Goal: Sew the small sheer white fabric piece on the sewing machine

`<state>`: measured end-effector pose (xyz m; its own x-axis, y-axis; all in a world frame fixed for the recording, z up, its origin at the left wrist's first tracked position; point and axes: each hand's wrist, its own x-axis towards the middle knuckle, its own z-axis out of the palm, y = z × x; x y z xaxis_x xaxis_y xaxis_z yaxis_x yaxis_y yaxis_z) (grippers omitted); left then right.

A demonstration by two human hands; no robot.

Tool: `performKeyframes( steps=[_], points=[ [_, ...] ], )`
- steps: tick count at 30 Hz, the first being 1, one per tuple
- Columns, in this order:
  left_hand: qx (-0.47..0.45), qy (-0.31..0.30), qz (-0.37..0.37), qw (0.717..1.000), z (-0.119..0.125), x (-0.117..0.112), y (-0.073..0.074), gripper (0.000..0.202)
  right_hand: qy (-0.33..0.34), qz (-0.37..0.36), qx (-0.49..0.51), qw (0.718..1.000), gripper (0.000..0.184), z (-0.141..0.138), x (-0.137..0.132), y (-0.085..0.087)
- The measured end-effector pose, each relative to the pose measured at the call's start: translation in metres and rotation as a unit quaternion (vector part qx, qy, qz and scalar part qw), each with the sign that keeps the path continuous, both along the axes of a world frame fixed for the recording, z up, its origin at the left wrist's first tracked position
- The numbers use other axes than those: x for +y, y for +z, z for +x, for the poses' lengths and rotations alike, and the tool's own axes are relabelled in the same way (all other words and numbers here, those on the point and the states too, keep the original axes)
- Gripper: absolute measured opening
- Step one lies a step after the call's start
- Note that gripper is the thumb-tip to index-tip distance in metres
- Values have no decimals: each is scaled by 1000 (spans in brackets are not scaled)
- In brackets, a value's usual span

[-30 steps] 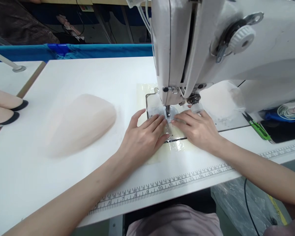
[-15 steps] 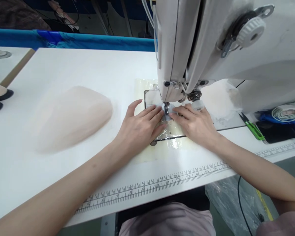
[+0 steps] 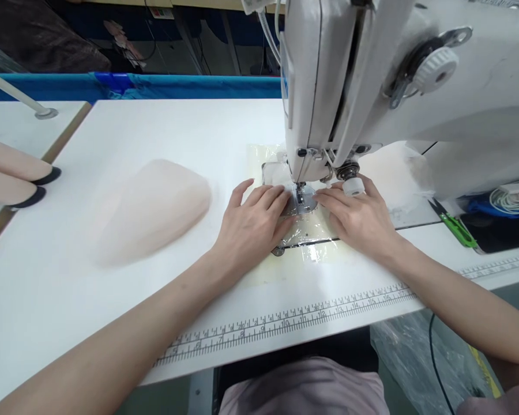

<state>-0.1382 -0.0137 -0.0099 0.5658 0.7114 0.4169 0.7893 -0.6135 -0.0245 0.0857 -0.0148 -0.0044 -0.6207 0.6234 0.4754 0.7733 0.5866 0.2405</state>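
"What's hidden from you?"

"Whatever lies directly beneath the left hand (image 3: 256, 222) and right hand (image 3: 358, 218)."

"And the edges?"

"The sewing machine (image 3: 318, 86) runs off at one and two o'clock; the beige, dark-tipped pieces (image 3: 8, 155) are cut off at nine."

"The ruler (image 3: 285, 324)?"

"Its smallest figures are unreadable toward four o'clock."

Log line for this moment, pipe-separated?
left hand: palm down, left of presser foot | right hand: palm down, right of it | pale piece: left of left hand | snips: right of right hand
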Motion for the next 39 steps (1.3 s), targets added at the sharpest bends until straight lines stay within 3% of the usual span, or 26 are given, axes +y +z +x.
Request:
performKeyframes(
  steps=[4,8,9,10,12,15,17,19,23,26,31,35,39],
  points=[
    [48,6,40,998,5,-15,8,30,-1,15,31,999,21,0,1,3],
    [-5,-187,-8,982,6,-37,18,31,11,22,72,997,17,2,0,3],
    [-25,-206,-15,978,4,-39,20,34,11,18,79,997,17,3,0,3],
    [-37,-197,-20,979,2,-39,22,35,11,10,85,996,17,4,-1,3],
    [-30,-117,-45,992,-2,-34,25,31,10,-16,101,995,18,5,-2,3],
    [1,-33,-165,986,-6,-22,27,24,12,-105,160,981,22,3,-4,5],
    [-61,-22,-243,968,-5,-19,28,16,17,-203,220,954,24,-1,-7,9],
    [-185,-21,-306,934,-2,-19,30,17,24,-322,284,903,23,-7,-10,14],
    [-391,-22,-424,817,3,-20,35,19,58,-526,351,773,23,-15,-17,21],
    [-452,-12,-468,759,2,-19,38,18,60,-591,366,716,11,-15,-18,22],
    [-472,26,-492,731,0,-18,42,19,67,-636,400,656,11,-11,-16,22],
    [-458,28,-509,728,-1,-16,40,20,102,-619,429,650,11,-15,-18,23],
    [-411,14,-521,748,-1,-13,37,28,79,-568,432,696,15,-21,-20,20]
  ],
)
